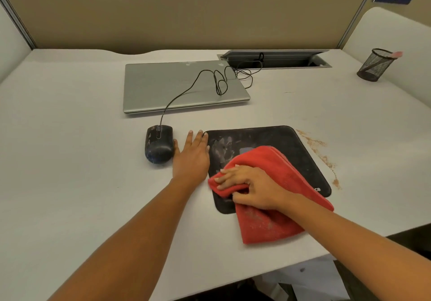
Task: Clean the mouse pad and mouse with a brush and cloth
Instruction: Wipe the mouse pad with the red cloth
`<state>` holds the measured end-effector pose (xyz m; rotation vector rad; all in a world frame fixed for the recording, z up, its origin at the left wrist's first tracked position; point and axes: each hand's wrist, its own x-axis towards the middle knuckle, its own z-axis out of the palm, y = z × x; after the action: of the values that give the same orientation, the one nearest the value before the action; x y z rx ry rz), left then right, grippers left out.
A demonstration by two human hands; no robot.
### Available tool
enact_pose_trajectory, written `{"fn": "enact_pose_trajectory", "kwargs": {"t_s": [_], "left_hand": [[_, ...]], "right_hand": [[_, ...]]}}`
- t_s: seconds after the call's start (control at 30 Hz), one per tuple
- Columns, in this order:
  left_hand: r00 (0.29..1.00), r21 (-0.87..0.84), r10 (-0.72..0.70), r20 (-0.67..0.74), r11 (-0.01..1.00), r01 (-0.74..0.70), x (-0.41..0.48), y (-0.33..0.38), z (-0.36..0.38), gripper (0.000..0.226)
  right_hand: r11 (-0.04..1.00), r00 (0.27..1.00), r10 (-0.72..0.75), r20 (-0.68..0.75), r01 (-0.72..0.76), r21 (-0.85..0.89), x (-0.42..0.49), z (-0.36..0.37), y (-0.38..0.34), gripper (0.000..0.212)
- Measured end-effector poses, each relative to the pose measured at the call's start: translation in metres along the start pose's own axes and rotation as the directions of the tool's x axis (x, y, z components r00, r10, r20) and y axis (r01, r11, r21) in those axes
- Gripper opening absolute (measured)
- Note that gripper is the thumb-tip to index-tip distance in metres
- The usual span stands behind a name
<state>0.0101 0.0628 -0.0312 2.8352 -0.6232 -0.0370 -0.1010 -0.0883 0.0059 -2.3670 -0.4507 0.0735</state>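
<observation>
A black mouse pad with pale dusty smears lies on the white desk. My right hand grips a folded red cloth and presses it on the pad's near left part. My left hand lies flat with straight fingers on the desk at the pad's left edge, its thumb beside a dusty black wired mouse. No brush is in view.
A shut grey laptop lies behind the mouse with the mouse cable looped over it into a desk cable hatch. A black mesh pen cup stands far right. Brown crumbs are scattered right of the pad.
</observation>
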Motion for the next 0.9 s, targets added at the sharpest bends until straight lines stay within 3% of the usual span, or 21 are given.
{"fn": "enact_pose_trajectory", "kwargs": {"t_s": [0.1, 0.3, 0.37, 0.43, 0.5, 0.63, 0.7, 0.83, 0.9], "left_hand": [[1.0, -0.022, -0.005, 0.013, 1.0, 0.005, 0.001, -0.001, 0.0, 0.049], [0.999, -0.022, 0.0, 0.037, 1.0, 0.001, 0.002, 0.0, -0.001, 0.05], [0.999, -0.02, 0.0, 0.04, 1.0, 0.001, 0.002, -0.001, -0.001, 0.05], [0.999, -0.025, 0.001, 0.035, 1.0, 0.0, 0.001, -0.001, -0.001, 0.05], [1.0, -0.022, 0.001, 0.022, 1.0, 0.0, 0.0, -0.001, -0.001, 0.05], [1.0, -0.002, 0.003, 0.001, 1.0, -0.003, 0.0, -0.001, 0.0, 0.049], [1.0, -0.003, 0.0, 0.009, 1.0, 0.0, 0.0, -0.001, 0.0, 0.049], [1.0, 0.0, -0.002, 0.022, 1.0, 0.002, 0.001, -0.003, 0.002, 0.05], [1.0, -0.002, 0.005, 0.019, 1.0, -0.005, 0.001, -0.002, 0.002, 0.05]], "right_hand": [[0.998, 0.996, -0.014, 0.083, 0.009, 0.06, -0.016, -0.005, 0.0, 0.027], [0.978, 0.955, 0.132, 0.264, -0.168, 0.121, -0.027, -0.032, -0.006, 0.025], [0.965, 0.968, 0.175, 0.179, -0.205, 0.162, -0.023, -0.042, -0.005, 0.024], [0.926, 0.975, 0.222, -0.031, -0.2, 0.32, -0.012, -0.041, -0.004, 0.027], [0.931, 0.949, 0.247, -0.196, -0.176, 0.321, 0.0, -0.03, -0.006, 0.033], [0.991, 0.991, 0.082, -0.105, -0.071, 0.111, -0.003, -0.004, -0.011, 0.031], [0.993, 0.997, 0.054, -0.062, -0.047, 0.108, -0.017, -0.006, -0.006, 0.027], [0.979, 0.99, 0.139, 0.022, -0.141, 0.146, -0.039, -0.027, 0.0, 0.028], [0.954, 0.977, 0.208, -0.05, -0.192, 0.23, -0.036, -0.034, 0.004, 0.027]]}}
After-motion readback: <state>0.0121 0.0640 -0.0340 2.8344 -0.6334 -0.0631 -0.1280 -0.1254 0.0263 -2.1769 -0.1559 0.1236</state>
